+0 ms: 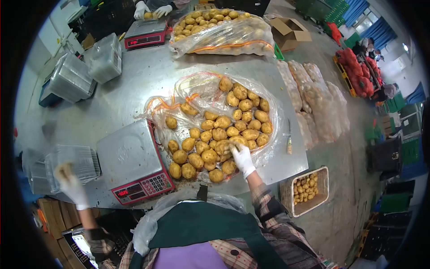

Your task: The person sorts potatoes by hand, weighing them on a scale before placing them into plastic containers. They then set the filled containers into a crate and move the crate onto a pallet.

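My right hand [242,158], in a white glove with soiled fingertips, reaches into a spread of potatoes [219,134] on an opened clear plastic bag [272,99]. Its fingers are closed against a potato [222,147] at the near side of the spread. To the left, my left hand [71,184], also gloved, is smeared by motion. It is over the near edge of a stack of clear plastic trays [78,159], and whether it holds anything does not show. Between the hands lies a red digital scale [130,154] with a bare metal plate.
A knife [289,142] lies near the table's right edge. Across the table are a full potato bag [224,38], a second scale [145,33] and another person's gloved hands [153,10]. More tray stacks [71,77] stand left. A crate of potatoes [324,193] sits on the floor.
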{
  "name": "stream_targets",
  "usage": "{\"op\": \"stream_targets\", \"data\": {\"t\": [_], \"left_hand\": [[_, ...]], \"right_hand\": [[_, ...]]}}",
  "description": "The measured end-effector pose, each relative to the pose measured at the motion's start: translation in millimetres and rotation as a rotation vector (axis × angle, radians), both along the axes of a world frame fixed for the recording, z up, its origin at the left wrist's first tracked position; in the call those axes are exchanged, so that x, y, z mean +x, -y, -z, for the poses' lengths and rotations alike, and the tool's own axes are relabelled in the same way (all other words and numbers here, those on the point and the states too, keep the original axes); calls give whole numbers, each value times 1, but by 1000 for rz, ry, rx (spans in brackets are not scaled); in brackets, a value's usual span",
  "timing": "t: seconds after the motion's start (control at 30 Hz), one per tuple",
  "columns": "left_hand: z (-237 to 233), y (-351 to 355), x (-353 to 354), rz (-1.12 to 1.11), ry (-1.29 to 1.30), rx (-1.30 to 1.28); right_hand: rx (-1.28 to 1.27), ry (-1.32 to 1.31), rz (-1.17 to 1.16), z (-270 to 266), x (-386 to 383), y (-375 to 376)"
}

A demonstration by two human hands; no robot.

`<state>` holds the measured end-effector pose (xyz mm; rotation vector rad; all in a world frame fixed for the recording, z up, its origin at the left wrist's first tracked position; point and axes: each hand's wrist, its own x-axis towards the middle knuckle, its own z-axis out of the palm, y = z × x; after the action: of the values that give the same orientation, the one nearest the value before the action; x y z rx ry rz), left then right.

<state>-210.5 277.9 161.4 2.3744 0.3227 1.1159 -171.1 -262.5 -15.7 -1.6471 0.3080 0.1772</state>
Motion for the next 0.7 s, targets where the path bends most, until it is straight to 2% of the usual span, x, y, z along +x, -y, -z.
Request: {"op": "stream_targets", "data": {"t": [0.03,0.1,0.13,0.2,0.23,0.27,0.3,0.37,0.4,0.5,0.53,0.6,0.63,0.67,0.7], "left_hand": [[19,23,-3,12,-208,185],[63,51,-13,241,-575,28],[82,57,-21,317,-659,36],[87,64,-29,460,-818,75],[77,70,-27,528,-888,105],[64,77,-20,551,-890,174],[49,89,-9,582,-849,175],[16,126,24,643,-770,173],[1,150,46,658,-788,123],[-4,228,114,822,-734,9],[1,261,137,864,-739,-35],[31,326,184,1083,-694,-179],[53,357,206,1168,-711,-167],[97,417,239,1201,-741,-298],[117,444,253,1177,-793,-364]], "right_hand": [[41,18,40,16,15,8],[14,-13,142,18,43,27],[-23,81,157,27,56,42],[-145,194,223,49,81,78],[-234,217,272,36,93,87],[-510,155,302,23,99,99],[-602,319,368,32,112,110],[-769,383,367,44,134,132],[-879,336,353,45,145,138],[-1197,182,313,39,171,146],[-1298,122,302,18,173,140],[-1457,-39,283,3,187,142],[-1492,-110,257,3,195,149],[-1526,-192,245,4,206,165],[-1558,-263,220,5,213,173]]}}
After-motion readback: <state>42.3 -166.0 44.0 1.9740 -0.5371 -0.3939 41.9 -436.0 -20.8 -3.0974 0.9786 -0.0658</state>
